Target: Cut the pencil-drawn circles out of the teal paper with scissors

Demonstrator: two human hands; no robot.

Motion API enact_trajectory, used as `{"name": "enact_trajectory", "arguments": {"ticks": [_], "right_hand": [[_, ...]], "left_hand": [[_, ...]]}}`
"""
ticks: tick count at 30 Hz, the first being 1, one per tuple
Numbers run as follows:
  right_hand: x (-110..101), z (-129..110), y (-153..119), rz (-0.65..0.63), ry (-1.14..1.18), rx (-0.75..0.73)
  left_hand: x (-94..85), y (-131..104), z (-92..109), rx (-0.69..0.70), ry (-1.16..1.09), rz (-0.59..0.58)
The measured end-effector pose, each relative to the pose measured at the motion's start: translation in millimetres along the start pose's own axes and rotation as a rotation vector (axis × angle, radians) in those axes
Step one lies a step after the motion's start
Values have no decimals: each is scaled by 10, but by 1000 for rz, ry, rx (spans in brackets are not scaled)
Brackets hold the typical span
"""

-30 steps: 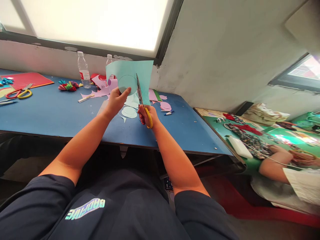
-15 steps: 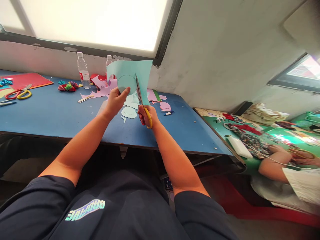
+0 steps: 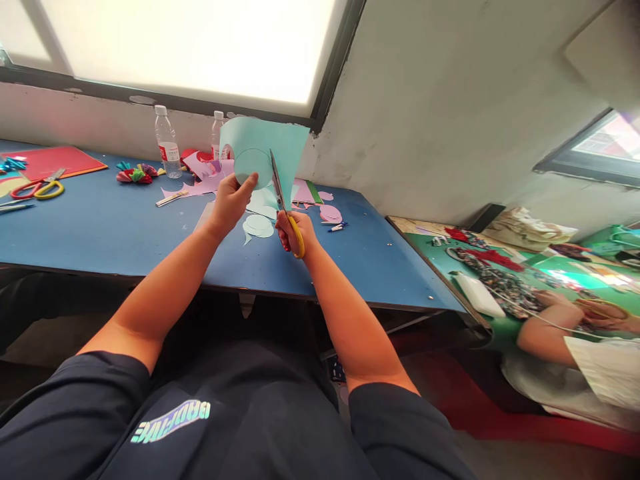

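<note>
Pinched at its lower left by my left hand (image 3: 234, 199) is a sheet of light blue-green paper (image 3: 285, 143), held up above the table. A circle is drawn on it, and part of the paper around the circle is cut away. My right hand (image 3: 299, 232) grips scissors (image 3: 278, 183) by their red and yellow handles. The blades point up and lie against the paper along the circle's right edge. Below, on the tabletop, rest several cut paper circles (image 3: 258, 225) of the same colour and a thin offcut.
On the blue table (image 3: 125, 233) stand two bottles (image 3: 168, 143). Pink scraps (image 3: 200, 183), a box-cutter-like tool (image 3: 171, 198), pink circles (image 3: 331, 213), pens (image 3: 337, 227) and other scissors (image 3: 43, 187) lie about. At right, another person's arm (image 3: 550, 327) rests at a green table.
The paper has turned and shifted slightly to the right, with its upper left edge now curling over. Both hands have stayed nearly in place.
</note>
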State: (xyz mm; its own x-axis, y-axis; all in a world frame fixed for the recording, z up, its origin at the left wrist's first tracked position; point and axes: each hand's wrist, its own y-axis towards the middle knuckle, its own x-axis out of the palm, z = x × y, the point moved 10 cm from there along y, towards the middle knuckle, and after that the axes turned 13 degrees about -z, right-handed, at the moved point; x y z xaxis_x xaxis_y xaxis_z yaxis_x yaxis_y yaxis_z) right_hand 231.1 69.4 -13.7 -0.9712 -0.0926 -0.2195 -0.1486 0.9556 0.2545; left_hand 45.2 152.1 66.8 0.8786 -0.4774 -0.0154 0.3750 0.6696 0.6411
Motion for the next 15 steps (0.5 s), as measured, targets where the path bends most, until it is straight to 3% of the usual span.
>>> {"name": "enact_trajectory", "arguments": {"ticks": [15], "right_hand": [[2,14,9,-5,-1,-12]], "left_hand": [[-19,-20,37,4,4,24]]}}
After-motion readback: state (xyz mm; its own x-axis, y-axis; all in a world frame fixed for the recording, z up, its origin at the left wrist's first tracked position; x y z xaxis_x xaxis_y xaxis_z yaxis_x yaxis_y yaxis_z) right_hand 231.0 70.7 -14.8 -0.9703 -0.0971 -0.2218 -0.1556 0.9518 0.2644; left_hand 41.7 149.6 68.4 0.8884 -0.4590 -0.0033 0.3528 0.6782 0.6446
